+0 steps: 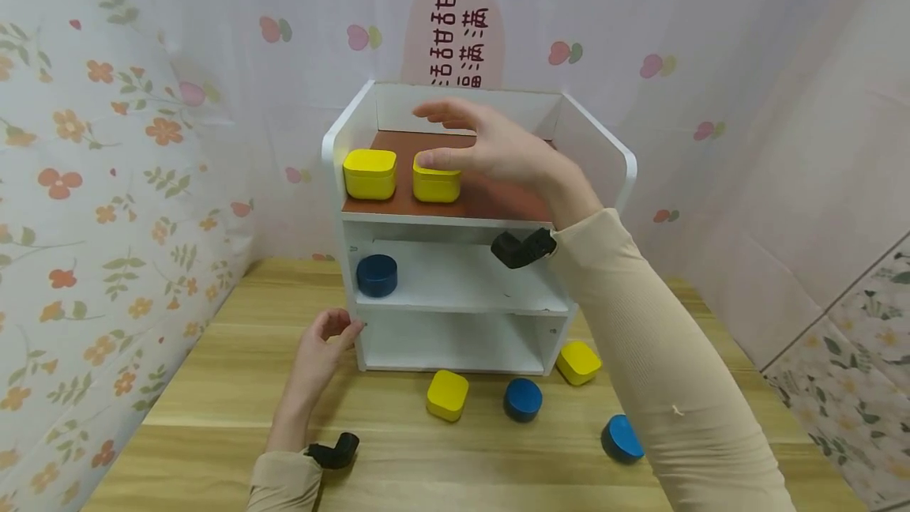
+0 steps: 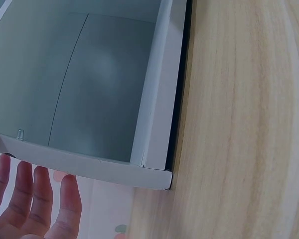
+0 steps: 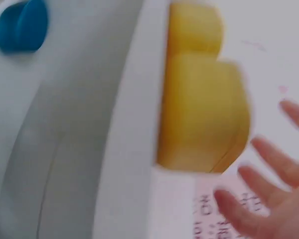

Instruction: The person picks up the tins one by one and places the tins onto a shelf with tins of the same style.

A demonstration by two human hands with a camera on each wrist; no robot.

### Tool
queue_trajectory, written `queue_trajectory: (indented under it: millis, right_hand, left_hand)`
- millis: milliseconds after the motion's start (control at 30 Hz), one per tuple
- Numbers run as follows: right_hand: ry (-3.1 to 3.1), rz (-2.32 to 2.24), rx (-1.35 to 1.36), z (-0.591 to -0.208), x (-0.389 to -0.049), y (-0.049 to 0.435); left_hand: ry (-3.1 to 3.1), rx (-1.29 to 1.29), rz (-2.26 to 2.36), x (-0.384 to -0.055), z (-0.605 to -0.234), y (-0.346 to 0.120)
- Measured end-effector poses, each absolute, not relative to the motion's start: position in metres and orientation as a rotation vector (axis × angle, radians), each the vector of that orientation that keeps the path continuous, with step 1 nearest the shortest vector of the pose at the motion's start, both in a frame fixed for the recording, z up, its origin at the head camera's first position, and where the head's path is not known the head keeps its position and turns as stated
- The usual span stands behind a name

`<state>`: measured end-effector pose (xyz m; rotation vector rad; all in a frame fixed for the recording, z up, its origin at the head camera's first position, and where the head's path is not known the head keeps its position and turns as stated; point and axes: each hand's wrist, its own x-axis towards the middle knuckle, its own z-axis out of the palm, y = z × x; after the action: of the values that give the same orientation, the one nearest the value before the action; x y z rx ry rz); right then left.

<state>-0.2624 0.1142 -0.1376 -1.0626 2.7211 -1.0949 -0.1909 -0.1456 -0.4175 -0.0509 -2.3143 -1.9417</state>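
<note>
A small white shelf unit (image 1: 455, 303) with a brown top stands on the table. My right hand (image 1: 490, 141) hovers over the top with fingers spread, its thumb overlapping a yellow lidded box (image 1: 437, 188) in the head view. In the right wrist view, blurred, the fingers (image 3: 234, 211) are beside that box and hold nothing. Another yellow box (image 1: 370, 176) sits to its left. My left hand (image 1: 316, 354) is at the unit's left side; in the left wrist view its fingertips (image 2: 70, 186) rest against the side panel (image 2: 89, 167).
A dark blue round container (image 1: 377, 276) stands on the middle shelf. In front of the unit lie a yellow box (image 1: 448, 395) and a blue round container (image 1: 522, 400). Further right are another yellow box (image 1: 579, 362) and a blue container (image 1: 622, 439), partly behind my right sleeve.
</note>
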Motion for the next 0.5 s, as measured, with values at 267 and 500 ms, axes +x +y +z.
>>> queue_trajectory:
  millis: [267,500]
  right_hand:
    - [2.729,-1.444,-1.174,-0.146,-0.229,0.117]
    - [2.862,-1.555,-1.269,-0.167,-0.203,0.127]
  left_hand:
    - [-2.271,-0.045,-1.949,-0.204,-0.445,-0.152]
    - [-2.272,-0.076,-1.914,-0.204,-0.445,-0.152]
